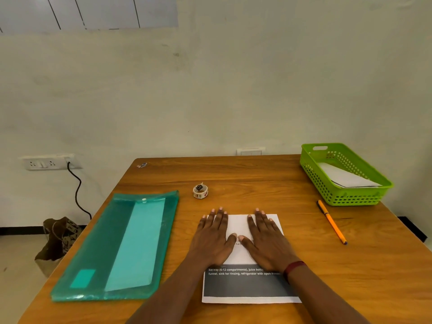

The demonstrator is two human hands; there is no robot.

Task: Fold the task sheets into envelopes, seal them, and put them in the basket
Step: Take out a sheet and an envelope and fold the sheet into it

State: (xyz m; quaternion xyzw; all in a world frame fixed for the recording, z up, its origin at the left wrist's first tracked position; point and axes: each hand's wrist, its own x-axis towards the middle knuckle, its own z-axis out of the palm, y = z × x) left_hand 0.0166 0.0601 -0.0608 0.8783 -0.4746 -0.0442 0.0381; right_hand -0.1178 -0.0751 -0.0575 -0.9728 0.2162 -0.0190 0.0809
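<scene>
Task sheet is laid flat on the wooden table, near the front edge, centre-right. A dark printed band with white text is shown on its lower part; the upper part is plain white and is possibly a flap folded over, though the crease is hidden under the hands.

Left hand is pressed palm-down on the white part, fingers straight and spread, nothing grasped. Right hand is pressed flat just beside it, likewise released, thumbs nearly touching. A red band is worn on the right wrist.

Green basket is placed at the far right corner, well apart from the sheet; a white folded paper is seen inside it. An orange pen is laid between basket and sheet. A small sticker roll is set just beyond the left fingertips. A teal plastic folder is laid on the left side of the table.

A wall socket with a black cable and a brown bag on the floor are seen at left.
</scene>
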